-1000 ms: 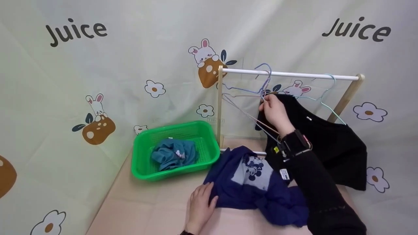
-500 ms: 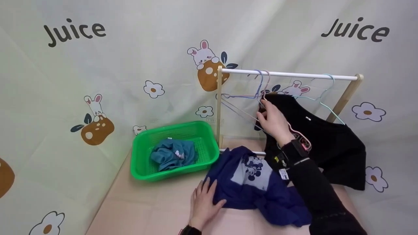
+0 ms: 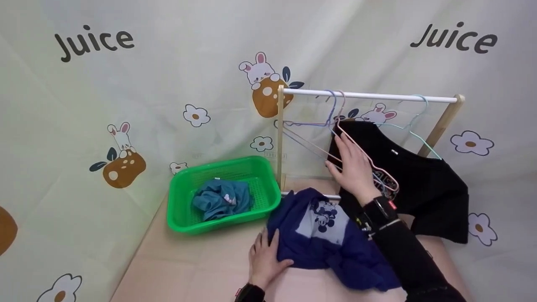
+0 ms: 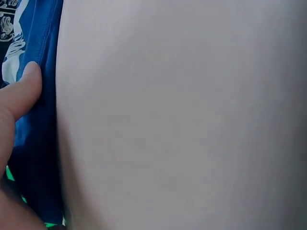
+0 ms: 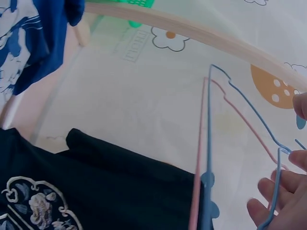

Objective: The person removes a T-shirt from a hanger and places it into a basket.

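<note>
My left hand (image 3: 265, 260) rests with spread fingers on the left edge of a crumpled navy shirt (image 3: 289, 247) that has a pale cartoon print. Its thumb also lies on the blue cloth (image 4: 38, 124) in the left wrist view. My right hand (image 3: 355, 170) is raised beside a blue hanger (image 3: 334, 102) and a pink hanger (image 3: 343, 102), both hooked over the rack's white bar (image 3: 377, 96). In the right wrist view its loosely bent fingers lie next to the blue hanger (image 5: 254, 105), without a visible pinch. Behind hangs a black shirt (image 3: 440, 188) on a mint hanger (image 3: 423, 140).
A green basket (image 3: 226, 225) holding a teal garment (image 3: 218, 197) stands left of the rack. The rack's wooden posts (image 3: 444, 121) rise at either end of the bar. A printed curtain (image 3: 168, 75) closes off the back.
My right hand has let go of the hangers and moved slightly down. The blue hanger's hook, earlier lifted above the bar, now sits over it beside the pink one. My left hand has shifted slightly right.
</note>
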{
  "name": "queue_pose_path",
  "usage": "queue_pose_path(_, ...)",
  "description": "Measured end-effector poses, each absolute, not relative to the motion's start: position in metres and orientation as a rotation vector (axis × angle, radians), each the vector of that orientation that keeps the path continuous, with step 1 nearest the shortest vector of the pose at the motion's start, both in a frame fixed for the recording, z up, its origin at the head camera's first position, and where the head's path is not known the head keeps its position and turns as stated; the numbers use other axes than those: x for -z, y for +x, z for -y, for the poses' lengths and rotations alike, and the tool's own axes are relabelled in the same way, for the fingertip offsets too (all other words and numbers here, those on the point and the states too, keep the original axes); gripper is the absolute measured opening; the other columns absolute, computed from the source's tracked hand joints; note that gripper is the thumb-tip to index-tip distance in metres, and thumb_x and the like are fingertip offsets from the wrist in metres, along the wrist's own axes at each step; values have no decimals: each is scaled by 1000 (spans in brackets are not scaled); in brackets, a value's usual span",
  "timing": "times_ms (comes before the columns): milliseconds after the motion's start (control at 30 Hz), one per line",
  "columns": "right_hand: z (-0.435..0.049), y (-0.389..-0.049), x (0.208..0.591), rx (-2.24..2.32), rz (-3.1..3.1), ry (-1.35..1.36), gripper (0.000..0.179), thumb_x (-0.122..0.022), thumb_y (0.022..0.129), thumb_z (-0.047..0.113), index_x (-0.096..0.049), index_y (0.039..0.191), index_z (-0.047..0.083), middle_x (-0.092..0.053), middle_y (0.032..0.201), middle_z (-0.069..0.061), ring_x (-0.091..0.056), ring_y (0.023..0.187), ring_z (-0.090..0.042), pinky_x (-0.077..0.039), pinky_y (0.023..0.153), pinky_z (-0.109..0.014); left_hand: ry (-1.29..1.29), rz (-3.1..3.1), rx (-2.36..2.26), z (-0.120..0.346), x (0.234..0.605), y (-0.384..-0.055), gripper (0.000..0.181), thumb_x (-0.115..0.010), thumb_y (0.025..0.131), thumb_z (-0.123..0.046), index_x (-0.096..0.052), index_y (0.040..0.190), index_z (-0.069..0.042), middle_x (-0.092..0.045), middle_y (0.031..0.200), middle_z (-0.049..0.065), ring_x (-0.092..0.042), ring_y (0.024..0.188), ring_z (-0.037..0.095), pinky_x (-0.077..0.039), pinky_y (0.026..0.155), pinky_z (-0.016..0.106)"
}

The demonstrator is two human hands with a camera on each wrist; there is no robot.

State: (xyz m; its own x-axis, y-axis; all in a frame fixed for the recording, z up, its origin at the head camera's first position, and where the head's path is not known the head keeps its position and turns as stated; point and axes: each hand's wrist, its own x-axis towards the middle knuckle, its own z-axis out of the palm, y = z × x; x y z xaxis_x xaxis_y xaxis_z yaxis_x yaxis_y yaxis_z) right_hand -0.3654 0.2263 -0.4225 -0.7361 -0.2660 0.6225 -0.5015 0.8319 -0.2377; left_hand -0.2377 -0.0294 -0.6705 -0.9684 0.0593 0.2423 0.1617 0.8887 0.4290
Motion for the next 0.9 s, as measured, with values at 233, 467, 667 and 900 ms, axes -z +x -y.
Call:
queue_pose_path(233, -233, -356, 440, -470, 2334, 613, 72, -68, 90, 32, -40, 150, 4, -29, 158, -18, -27, 145, -34, -18, 115, -55, -283, 2786, 687, 26, 663, -242, 99, -88, 65, -52, -47, 148, -17, -25, 159, 20, -31, 138, 44, -36, 98, 63)
queue_pose_path(467, -234, -350, 458, -385, 2288, 666, 74, -68, 89, 34, -38, 152, 8, -28, 160, -15, -22, 147, -32, -11, 117, -55, -336, 2856, 591, 22, 661, -244, 85, -83, 72, -50, -52, 145, -19, -47, 146, 17, -44, 128, 40, -40, 93, 57)
queue_pose_path(667, -236, -342, 475, -372, 2234, 730, 75, -65, 89, 36, -37, 154, 10, -29, 160, -11, -24, 147, -29, -10, 117, -57, -326, 2836, 567, 20, 661, -244, 78, -84, 72, -48, -60, 137, -14, -57, 129, 14, -50, 116, 37, -44, 86, 50)
queue_pose_path(900, -241, -332, 495, -340, 2217, 773, 73, -59, 92, 41, -35, 155, 12, -32, 158, -13, -26, 146, -30, -11, 116, -59, -317, 2818, 566, 18, 660, -244, 56, -86, 69, -42, -68, 111, -9, -61, 103, 9, -54, 96, 30, -45, 76, 44)
